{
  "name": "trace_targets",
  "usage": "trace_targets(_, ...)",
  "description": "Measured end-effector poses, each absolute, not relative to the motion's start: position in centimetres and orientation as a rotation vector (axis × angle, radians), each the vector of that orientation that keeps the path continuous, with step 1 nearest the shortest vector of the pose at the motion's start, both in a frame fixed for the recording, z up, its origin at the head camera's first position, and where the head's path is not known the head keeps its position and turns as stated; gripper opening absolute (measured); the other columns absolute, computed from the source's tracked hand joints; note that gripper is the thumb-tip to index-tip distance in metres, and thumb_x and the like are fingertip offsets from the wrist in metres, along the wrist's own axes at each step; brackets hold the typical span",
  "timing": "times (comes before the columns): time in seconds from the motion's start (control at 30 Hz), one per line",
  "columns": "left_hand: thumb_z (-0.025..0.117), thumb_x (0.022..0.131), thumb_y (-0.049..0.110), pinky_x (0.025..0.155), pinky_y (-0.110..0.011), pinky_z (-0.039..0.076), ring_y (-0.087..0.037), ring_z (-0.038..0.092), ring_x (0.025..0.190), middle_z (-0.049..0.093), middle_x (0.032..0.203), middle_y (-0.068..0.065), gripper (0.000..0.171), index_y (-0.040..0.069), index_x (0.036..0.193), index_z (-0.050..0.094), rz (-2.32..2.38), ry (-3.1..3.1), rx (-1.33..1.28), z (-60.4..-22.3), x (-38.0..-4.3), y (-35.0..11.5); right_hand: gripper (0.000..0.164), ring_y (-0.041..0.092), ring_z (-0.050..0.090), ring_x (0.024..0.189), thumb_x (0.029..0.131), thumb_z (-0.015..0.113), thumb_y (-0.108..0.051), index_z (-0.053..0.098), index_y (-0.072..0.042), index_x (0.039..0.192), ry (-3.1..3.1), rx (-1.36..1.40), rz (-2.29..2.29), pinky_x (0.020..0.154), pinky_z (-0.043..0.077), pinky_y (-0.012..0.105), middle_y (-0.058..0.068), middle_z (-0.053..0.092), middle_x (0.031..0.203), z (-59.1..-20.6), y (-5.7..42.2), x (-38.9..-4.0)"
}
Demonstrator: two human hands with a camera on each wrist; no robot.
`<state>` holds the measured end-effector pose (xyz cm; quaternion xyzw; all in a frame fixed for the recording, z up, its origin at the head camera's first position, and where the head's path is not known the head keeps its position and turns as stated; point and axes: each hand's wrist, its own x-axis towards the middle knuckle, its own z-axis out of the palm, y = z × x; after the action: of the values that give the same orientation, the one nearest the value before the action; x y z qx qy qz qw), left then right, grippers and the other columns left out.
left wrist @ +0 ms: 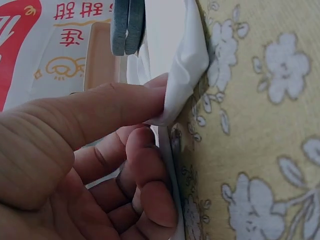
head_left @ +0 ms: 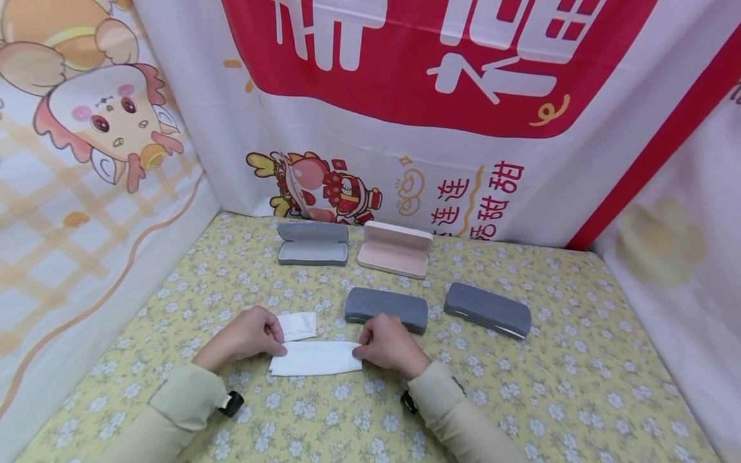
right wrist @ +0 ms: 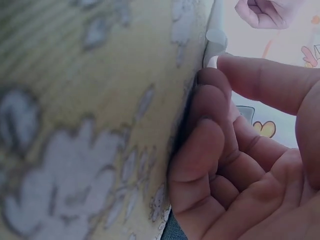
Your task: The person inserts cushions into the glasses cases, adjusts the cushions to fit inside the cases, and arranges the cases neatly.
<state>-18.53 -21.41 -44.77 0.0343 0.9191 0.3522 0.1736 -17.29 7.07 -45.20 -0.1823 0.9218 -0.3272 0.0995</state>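
A folded white cloth (head_left: 316, 360) lies lengthwise between my two hands at the front of the table. My left hand (head_left: 250, 332) pinches its left end; in the left wrist view the thumb presses on the soft white edge (left wrist: 182, 75), other fingers curled below. At the right end, my right hand (head_left: 389, 346) pinches the cloth's corner between thumb and forefinger, its remaining fingers bent close over the tabletop (right wrist: 75, 150). Just behind the cloth is a smaller flat white piece (head_left: 301, 325), partly hidden by the left hand. A closed grey glasses case (head_left: 386, 307) lies beyond the right hand.
Another closed grey glasses case (head_left: 488, 310) lies to the right. Along the back stand an open grey case (head_left: 313, 244) and an open pink case (head_left: 395, 249). Printed cloth walls (head_left: 324, 122) rise behind and at both sides of the flowered table.
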Motion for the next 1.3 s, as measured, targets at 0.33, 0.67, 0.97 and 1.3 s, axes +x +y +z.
trace_targets(0.33,0.079,0.067,0.009,0.054,-0.032,0.043,-0.018,0.050,0.058,0.056,0.065,-0.004,0.020,0.009,0.068,0.060,0.982,2.583,0.208,-44.6,-18.5,-21.3,0.019,0.012,0.051,0.053,0.075,0.074,-0.019,0.062,-0.020,0.060,2.675,-0.506,-1.006,0.052,0.043,0.027,-0.008,0.057,0.057,-45.2,7.1,-17.4)
trace_targets(0.67,0.085,0.060,0.020,0.054,-0.032,0.044,-0.016,0.049,0.057,0.056,0.065,-0.006,0.030,0.008,0.081,0.067,1.072,2.456,0.268,-44.5,-18.0,-21.9,0.008,0.015,0.049,0.050,0.075,0.070,-0.015,0.065,-0.016,0.070,2.453,-0.429,-1.244,0.045,0.041,0.030,-0.001,0.061,0.068,-45.0,7.2,-17.0)
trace_targets(0.97,0.086,0.057,0.019,0.045,-0.027,0.036,-0.011,0.037,0.046,0.043,0.050,0.001,0.027,0.008,0.064,0.062,1.014,2.467,0.353,-44.5,-17.7,-21.8,0.021,0.013,0.043,0.043,0.069,0.079,-0.027,0.064,-0.015,0.062,2.463,-0.438,-1.130,0.041,0.036,0.028,-0.003,0.055,0.054,-45.1,6.8,-16.8)
trace_targets(1.3,0.083,0.063,0.026,0.044,-0.024,0.035,-0.009,0.036,0.045,0.042,0.048,0.005,0.031,0.010,0.056,0.057,0.964,2.441,0.461,-44.5,-17.6,-22.5,0.018,0.013,0.047,0.041,0.074,0.075,-0.022,0.065,-0.019,0.059,2.501,-0.538,-1.096,0.041,0.040,0.028,-0.005,0.056,0.049,-45.4,6.8,-16.6)
